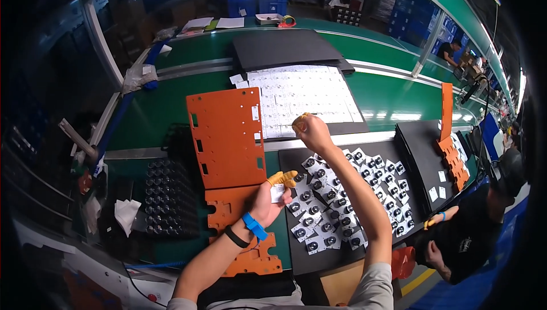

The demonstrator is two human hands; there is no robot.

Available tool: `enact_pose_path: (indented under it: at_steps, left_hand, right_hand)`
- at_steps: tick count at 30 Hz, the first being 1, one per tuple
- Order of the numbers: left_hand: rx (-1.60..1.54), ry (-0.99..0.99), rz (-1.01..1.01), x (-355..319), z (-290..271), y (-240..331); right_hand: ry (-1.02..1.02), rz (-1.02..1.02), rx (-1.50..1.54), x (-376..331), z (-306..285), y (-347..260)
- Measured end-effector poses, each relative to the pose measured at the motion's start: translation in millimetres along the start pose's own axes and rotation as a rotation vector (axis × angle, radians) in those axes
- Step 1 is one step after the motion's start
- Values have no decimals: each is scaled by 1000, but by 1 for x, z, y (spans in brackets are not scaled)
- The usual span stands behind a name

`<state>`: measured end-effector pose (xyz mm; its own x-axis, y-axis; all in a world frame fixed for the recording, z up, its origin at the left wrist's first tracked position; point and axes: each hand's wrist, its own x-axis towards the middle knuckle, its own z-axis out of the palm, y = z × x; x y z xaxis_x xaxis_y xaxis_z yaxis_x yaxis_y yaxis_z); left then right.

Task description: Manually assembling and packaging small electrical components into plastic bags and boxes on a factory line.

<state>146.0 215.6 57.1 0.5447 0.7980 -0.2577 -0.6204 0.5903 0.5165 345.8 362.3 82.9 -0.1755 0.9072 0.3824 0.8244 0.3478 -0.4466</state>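
Note:
My left hand (272,195), with yellow finger cots and a blue and a black wristband, pinches a small white square piece (278,192) over the edge of an orange perforated plate (228,139). My right hand (311,132) is raised and closed above the black mat (319,253); whether it holds anything I cannot tell. Many small white squares with black round parts (342,202) lie scattered on that mat, just right of my left hand.
A white sheet of small parts (302,96) lies on a black pad across the green belt (171,110). A black tray of round cells (168,199) sits at left. At right, a person in black (473,236) works beside another black mat and orange plates (453,159).

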Motion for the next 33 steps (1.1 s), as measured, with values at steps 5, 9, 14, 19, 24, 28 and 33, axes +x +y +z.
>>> enact_pose_path:
  at_steps: [5, 9, 14, 19, 24, 28, 33]
  left_hand:
    - [-61, -24, 6, -1, -8, 5]
    - [-55, -50, 6, 1, -12, 3]
    - [7, -26, 25, 1, -13, 2]
    - [17, -38, 22, 3, -15, -1]
    - [-67, -159, -86, 6, -15, 4]
    - [-193, -130, -121, -3, -8, 9]
    - [-257, -51, -76, -12, 12, 20]
  right_hand:
    - [59, -59, -101, 23, 44, 17]
    - [35, -164, -284, 30, 56, 30]
    - [54, -139, -275, 27, 56, 33]
    - [42, -174, -317, 18, 53, 31]
    - [153, -263, -229, 7, 15, 0]
    - [-18, -303, 157, -15, -38, -61]
    - [-443, -262, 314, -34, -57, -100]
